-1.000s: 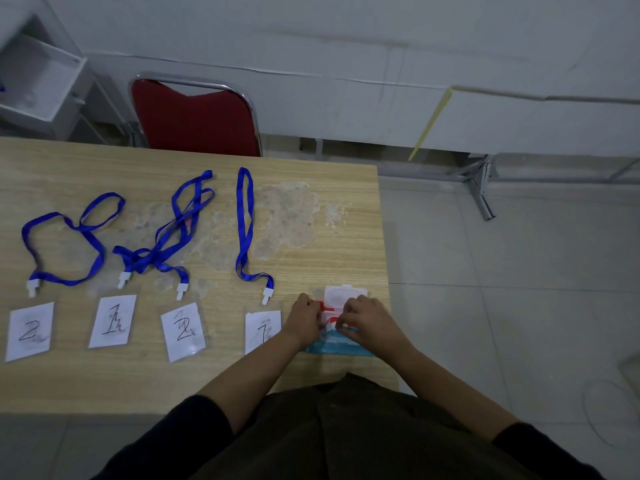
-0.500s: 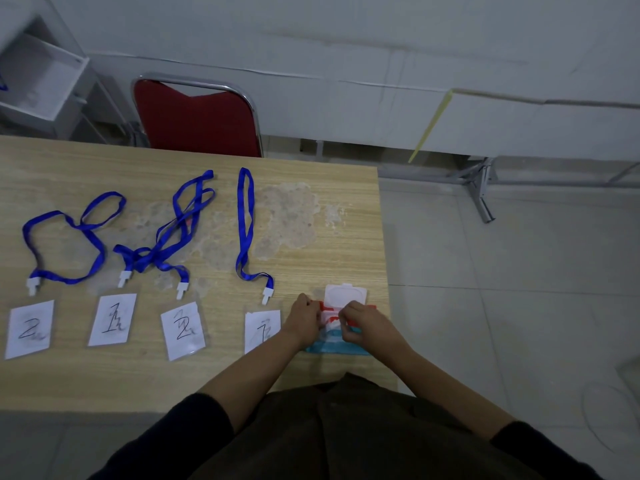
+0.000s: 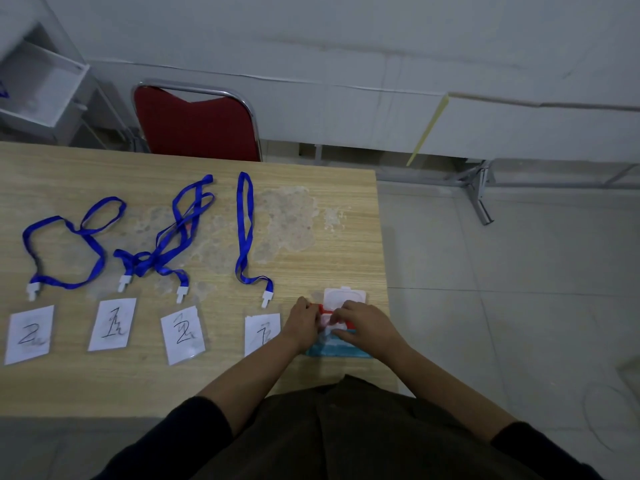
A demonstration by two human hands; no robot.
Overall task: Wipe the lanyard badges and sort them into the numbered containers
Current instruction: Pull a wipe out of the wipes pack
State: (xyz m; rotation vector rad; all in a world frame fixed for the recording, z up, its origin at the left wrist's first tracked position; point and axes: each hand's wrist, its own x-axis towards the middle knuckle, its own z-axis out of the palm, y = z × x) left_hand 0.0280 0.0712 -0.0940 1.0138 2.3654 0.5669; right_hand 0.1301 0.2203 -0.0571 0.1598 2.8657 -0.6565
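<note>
Four paper badges on blue lanyards (image 3: 244,233) line the wooden table (image 3: 104,382). Left hand (image 3: 303,320) grips the red-and-blue wipe pack (image 3: 341,349) (lid raised); right hand (image 3: 363,323) pinches a wipe.

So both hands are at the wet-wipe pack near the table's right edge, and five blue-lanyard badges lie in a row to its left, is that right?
Not quite: the head view shows four paper badges on blue lanyards, not five. Both the left hand and the right hand are indeed at the red, white and blue wet-wipe pack.
</note>
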